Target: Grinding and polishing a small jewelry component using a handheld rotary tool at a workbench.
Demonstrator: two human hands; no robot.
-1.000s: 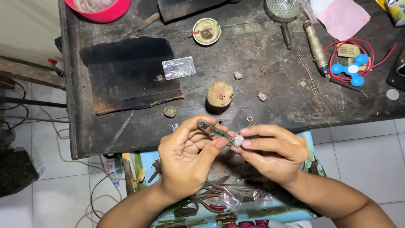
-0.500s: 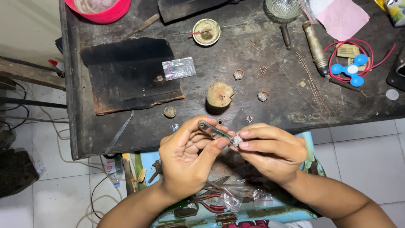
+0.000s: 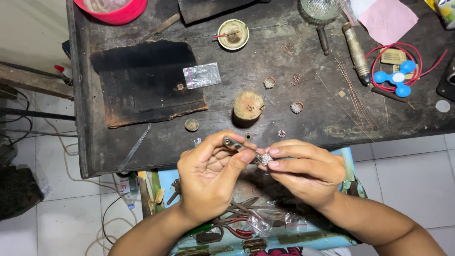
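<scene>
My left hand grips a small metal tweezers-like tool between thumb and fingers, its tip reaching right. My right hand pinches a small sparkling ring at the fingertips, held against the tool's tip. Both hands hover at the front edge of a dark worn workbench, above an open blue box holding pliers and small plastic bags.
On the bench lie a wooden stump block, other stone-set rings, a black charred slab, a small clear bag, a round dish, thin wires, a blue spinner, a red bowl and a flat metal strip.
Both hands stay in the same place; the ring and tool shift only slightly between the fingers.
</scene>
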